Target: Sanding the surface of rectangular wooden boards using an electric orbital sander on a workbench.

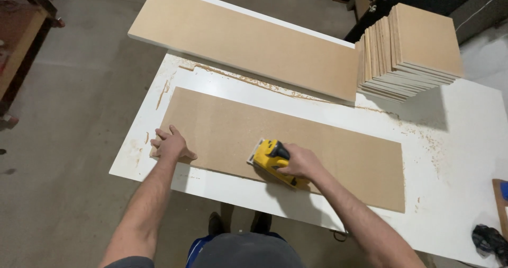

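Yellow-and-black handheld power sander rests on a long flat brown fibreboard panel lying on the white worktable, the right hand closed around its body. Left hand lies open, fingers spread, pressing the panel's left end. Beyond lie a second long board and a stack of square boards.

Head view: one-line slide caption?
Right hand grips a yellow sander on a long fibreboard panel while the left hand presses its end on the white table.

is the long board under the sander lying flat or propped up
Flat: the long board lies face-down on the white table, left hand pressing one end, right hand on the sander.
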